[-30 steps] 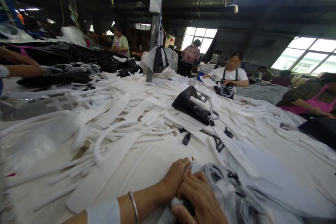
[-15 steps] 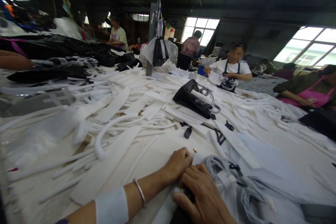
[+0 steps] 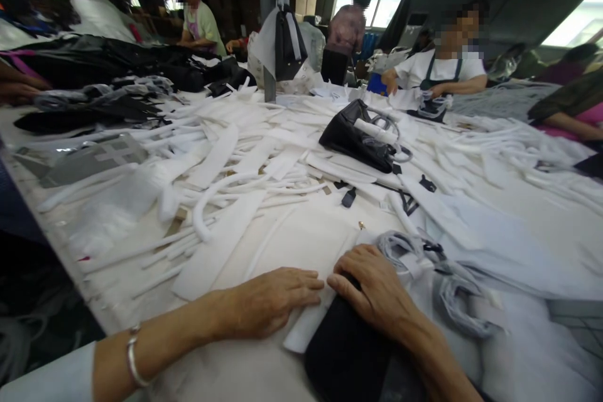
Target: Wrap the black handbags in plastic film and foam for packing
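Observation:
A black bag lies in front of me at the lower middle, its near end cut off by the frame. My right hand is bent over its upper end, thumb on one side and fingers on the other. Stretched out flat, my left hand has its fingertips on a white foam strip along the bag's left side. Beside my right hand are bag handles wrapped in greyish film, and another wrapped coil sits further right. A small gold-coloured piece shows just beyond my right fingers.
White foam strips and tubes cover much of the table. A second black handbag stands further back, with small black tags before it. A post rises at the table's middle. Co-workers work across and at both sides.
My left hand has moved left, away from my right hand, and its bent fingers have straightened. More of the black bag shows. The view has tilted down.

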Demonstrator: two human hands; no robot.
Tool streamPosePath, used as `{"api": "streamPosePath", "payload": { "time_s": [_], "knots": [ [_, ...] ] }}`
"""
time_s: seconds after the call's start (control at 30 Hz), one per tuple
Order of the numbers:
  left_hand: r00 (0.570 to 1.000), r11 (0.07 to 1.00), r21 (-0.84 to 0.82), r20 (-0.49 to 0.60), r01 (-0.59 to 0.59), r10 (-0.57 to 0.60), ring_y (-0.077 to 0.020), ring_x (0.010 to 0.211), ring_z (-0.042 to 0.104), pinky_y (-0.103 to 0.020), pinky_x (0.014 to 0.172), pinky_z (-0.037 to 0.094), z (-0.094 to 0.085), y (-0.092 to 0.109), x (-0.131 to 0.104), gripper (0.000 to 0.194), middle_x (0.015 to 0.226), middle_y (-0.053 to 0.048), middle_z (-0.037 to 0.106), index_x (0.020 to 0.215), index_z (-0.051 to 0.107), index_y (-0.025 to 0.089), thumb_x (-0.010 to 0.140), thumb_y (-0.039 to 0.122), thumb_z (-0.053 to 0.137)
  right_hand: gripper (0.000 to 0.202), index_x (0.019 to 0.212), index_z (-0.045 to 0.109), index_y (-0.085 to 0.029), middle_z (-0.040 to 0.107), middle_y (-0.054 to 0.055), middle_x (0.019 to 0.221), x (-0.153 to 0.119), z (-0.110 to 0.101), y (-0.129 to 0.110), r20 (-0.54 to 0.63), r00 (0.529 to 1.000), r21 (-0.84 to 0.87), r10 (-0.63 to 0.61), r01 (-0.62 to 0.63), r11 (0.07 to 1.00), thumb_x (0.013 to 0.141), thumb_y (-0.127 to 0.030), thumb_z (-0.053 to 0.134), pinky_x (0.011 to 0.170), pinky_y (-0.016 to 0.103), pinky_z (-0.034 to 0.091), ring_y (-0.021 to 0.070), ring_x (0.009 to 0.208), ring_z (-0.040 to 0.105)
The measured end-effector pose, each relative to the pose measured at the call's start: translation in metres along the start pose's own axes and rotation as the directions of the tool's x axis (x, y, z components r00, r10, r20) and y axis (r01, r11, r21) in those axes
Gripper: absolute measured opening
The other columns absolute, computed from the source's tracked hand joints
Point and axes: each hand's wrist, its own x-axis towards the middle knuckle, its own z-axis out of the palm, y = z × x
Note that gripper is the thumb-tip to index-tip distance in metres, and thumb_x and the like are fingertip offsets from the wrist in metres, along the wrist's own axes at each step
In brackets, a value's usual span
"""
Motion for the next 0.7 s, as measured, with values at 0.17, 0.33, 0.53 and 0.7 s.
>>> {"api": "streamPosePath", "payload": {
  "time_s": [0.17,0.33,0.53,0.7],
  "knots": [
    [0.999,0.999,-0.014,0.01,-0.052,0.052,-0.0204,0.126,0.049,-0.032,0.107,0.039,0.01,0.004,0.008,0.044,0.132,-0.012,0.056,0.123,0.053,0.018,0.084,0.003,0.044,0.028,0.078,0.062,-0.022,0.062,0.001,0.079,-0.001,-0.005,0.0,-0.099,0.993,0.132,-0.069,0.081,0.988,0.095,-0.04,0.051,0.081,0.036,0.032,0.0179,0.082,0.053],
    [0.992,0.975,-0.181,0.026,0.129,-0.127,-0.0143,0.095,0.065,-0.02,0.088,0.046,0.006,-0.001,0.028,0.034,0.102,-0.004,0.069,0.102,0.066,0.02,0.083,0.003,0.043,0.031,0.07,0.058,-0.02,0.058,-0.001,0.069,-0.005,-0.009,0.001,-0.171,0.981,0.138,-0.091,0.116,0.984,0.095,-0.039,0.052,0.077,0.036,0.032,0.0161,0.073,0.052],
    [0.924,0.91,-0.204,0.208,0.36,-0.32,-0.0155,0.085,0.066,-0.02,0.076,0.046,-0.025,0.022,0.036,0.019,0.094,0.001,0.07,0.105,0.063,0.025,0.089,0.022,0.052,0.034,0.069,0.054,-0.02,0.055,0.0,0.065,-0.009,-0.01,-0.001,-0.266,0.961,0.144,-0.072,0.113,0.983,0.095,-0.042,0.049,0.068,0.032,0.034,0.0149,0.066,0.049],
    [0.873,0.879,0.129,0.12,0.459,-0.474,-0.0243,0.072,0.066,-0.029,0.066,0.046,-0.013,0.036,0.05,0.022,0.078,-0.003,0.067,0.107,0.055,0.02,0.092,0.034,0.047,0.031,0.067,0.051,-0.019,0.05,-0.002,0.061,-0.01,-0.014,-0.004,-0.314,0.94,0.129,-0.136,0.184,0.974,0.095,-0.033,0.049,0.067,0.032,0.032,0.0131,0.062,0.046]
  ]
}}
